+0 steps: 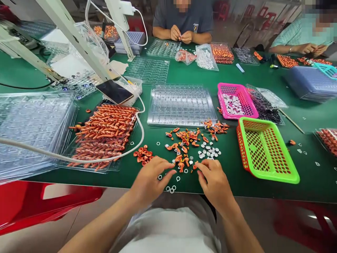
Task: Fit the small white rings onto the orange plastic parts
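My left hand [154, 177] hovers at the table's front edge, thumb and forefinger apart, with nothing visible between them. Opposite it, my right hand [216, 179] has its thumb spread from its forefinger, whose tip is at a small orange part [195, 166]; whether they touch I cannot tell. Between and beyond both hands lies a loose pile of curved orange plastic pieces [188, 137] mixed with small yellow-and-black bits. White discs [210, 151] lie right of the pile. Orange cup-shaped pieces [143, 154] sit beside my left hand. Thin white rings [172, 189] are scattered near the front edge.
A green basket [285, 165] and a pink basket [237, 86] with white discs stand at right. Clear trays [181, 105] lie ahead. Orange parts [105, 130] fill a tray at left, crossed by a white cable [143, 130]. Two people work across the table.
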A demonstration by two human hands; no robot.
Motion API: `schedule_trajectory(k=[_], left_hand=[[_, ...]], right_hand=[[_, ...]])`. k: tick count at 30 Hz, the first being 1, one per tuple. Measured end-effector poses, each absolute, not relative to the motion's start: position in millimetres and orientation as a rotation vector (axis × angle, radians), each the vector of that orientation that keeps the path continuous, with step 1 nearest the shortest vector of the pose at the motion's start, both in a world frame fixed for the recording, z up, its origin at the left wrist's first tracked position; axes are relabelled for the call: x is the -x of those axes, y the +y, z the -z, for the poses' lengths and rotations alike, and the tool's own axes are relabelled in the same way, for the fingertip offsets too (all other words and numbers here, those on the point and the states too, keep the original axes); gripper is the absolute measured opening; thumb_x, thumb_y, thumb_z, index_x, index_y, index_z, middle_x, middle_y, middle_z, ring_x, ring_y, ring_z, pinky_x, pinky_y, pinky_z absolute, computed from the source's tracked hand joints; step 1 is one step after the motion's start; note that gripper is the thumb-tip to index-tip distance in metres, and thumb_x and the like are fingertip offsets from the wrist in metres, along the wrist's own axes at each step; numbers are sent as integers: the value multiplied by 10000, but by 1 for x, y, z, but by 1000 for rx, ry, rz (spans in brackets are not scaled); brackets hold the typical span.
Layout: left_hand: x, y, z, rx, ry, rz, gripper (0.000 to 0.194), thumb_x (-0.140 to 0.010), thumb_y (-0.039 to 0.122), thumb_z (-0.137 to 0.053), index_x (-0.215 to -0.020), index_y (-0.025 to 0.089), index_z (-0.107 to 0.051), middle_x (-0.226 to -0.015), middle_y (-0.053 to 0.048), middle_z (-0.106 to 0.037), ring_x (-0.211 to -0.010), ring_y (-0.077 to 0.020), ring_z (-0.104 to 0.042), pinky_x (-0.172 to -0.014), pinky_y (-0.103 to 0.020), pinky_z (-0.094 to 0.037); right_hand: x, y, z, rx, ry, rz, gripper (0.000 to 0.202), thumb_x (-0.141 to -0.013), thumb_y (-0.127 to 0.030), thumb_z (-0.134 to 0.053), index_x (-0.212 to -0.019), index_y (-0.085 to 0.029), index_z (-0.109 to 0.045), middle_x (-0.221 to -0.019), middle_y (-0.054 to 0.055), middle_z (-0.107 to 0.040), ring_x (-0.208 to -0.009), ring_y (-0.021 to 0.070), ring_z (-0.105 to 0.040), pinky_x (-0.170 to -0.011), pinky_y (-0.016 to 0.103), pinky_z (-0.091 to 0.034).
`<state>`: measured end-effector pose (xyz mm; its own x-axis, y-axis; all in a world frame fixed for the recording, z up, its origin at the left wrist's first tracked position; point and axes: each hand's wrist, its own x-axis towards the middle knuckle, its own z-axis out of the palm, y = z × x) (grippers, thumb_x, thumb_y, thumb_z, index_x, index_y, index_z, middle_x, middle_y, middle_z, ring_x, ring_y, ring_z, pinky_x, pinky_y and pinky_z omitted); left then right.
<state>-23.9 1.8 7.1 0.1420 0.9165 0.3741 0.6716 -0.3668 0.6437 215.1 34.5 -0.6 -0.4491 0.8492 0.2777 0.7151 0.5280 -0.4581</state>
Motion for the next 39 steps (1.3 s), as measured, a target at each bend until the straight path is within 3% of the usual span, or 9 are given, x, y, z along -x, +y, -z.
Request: schedule_trajectory(k=[8,14,21,23,27,30,35,39], left_hand=[[-2,6,-3,-2013,1390,-1040,135,-901,156,-615,-1022,189,-665,-960,-67,-718,-902,-185,-650,-800,-319,-542],[-4,8,-8,-1736,1293,-1056,296,-902,150,-595,-1182,226,-649,-1129,-84,-702,-1029,-201,-661,-873,-338,-565],[-18,11,-15,-1306,1125,-1076,86,-851,210,-670,-892,181,-739,-842,-53,-744,-801,-179,-691,-751,-284,-572],[-21,11,-16,-1254,1145,-1093,78,-834,209,-682,-877,177,-738,-828,-50,-754,-779,-178,-699,-730,-276,-577],[-24,8,-21,-1320,1176,-1077,100,-829,174,-683,-914,183,-734,-853,-40,-775,-773,-168,-726,-742,-263,-587],[-25,5,-26,-1451,1153,-1084,119,-848,141,-658,-938,185,-722,-861,-40,-776,-761,-155,-732,-719,-243,-586],[-29,2,-31,-1722,1226,-1179,135,-862,123,-631,-954,202,-691,-823,-35,-764,-733,-149,-713,-726,-265,-581],[-35,0,-31,-1843,1325,-1261,139,-854,121,-631,-933,227,-674,-785,-22,-757,-702,-149,-699,-687,-264,-577]], right_hand=[[-208,44,2,1230,-2335,-367,142,-881,-97,-541,-919,-161,-663,-971,118,-589,-921,262,-540,-770,406,-510],[-213,28,-11,1096,-1948,-1002,188,-848,-122,-593,-999,-228,-628,-1003,61,-576,-920,206,-580,-795,351,-504],[-208,18,-3,987,-1542,-1413,102,-845,-199,-611,-933,-230,-655,-969,64,-569,-908,204,-572,-729,313,-506],[-207,16,0,961,-1484,-1440,141,-847,-241,-604,-982,-227,-645,-987,76,-582,-913,214,-575,-751,333,-515],[-209,14,-2,875,-1431,-1550,457,-828,-324,-601,-1271,-251,-515,-1168,104,-595,-1005,244,-592,-862,397,-521],[-210,15,-6,906,-1518,-1522,448,-821,-316,-633,-1251,-250,-528,-1151,88,-605,-1019,242,-598,-858,373,-522],[-208,16,-10,1037,-1678,-1289,85,-891,-231,-599,-975,-228,-616,-873,27,-614,-794,169,-589,-713,298,-502],[-203,10,-7,1074,-1721,-1005,91,-889,-150,-571,-938,-227,-579,-820,21,-607,-741,161,-594,-664,294,-511]])
